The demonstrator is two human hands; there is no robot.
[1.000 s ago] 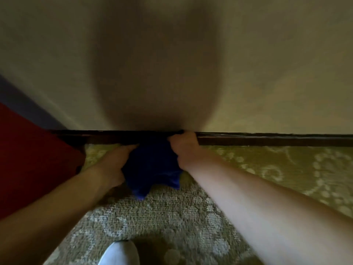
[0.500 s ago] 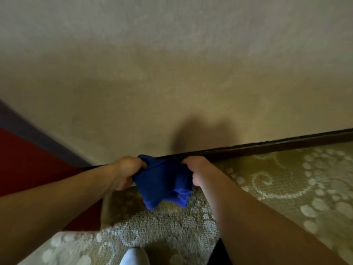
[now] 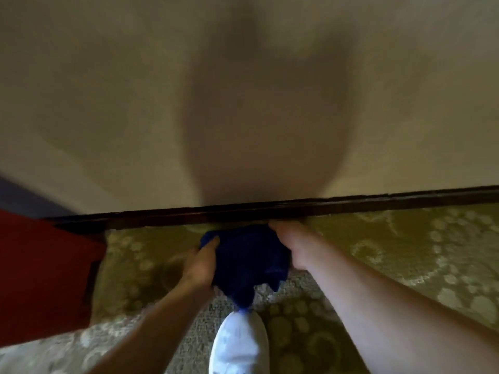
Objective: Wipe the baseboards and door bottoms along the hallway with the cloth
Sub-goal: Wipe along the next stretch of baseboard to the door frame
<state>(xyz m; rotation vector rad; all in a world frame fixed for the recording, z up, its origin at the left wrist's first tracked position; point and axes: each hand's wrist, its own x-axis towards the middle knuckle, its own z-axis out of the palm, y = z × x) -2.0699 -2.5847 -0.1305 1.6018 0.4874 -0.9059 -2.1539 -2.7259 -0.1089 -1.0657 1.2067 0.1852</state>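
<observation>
A dark blue cloth (image 3: 249,261) hangs bunched between both hands, just in front of the dark wooden baseboard (image 3: 351,203). My left hand (image 3: 201,261) grips the cloth's left edge, thumb on top. My right hand (image 3: 293,245) grips its right edge, knuckles close to the baseboard. The cloth's lower corner dangles over my white shoe (image 3: 239,344). Whether the cloth touches the baseboard cannot be told.
A beige wall (image 3: 108,103) rises above the baseboard, with my shadow on it. A red door or panel (image 3: 40,279) stands at the left. Patterned green and grey carpet (image 3: 405,252) covers the floor.
The view swung back square to the wall. Both hands, still gripping the cloth, now sit slightly lower in front of the baseboard, and my shoe shows larger below.
</observation>
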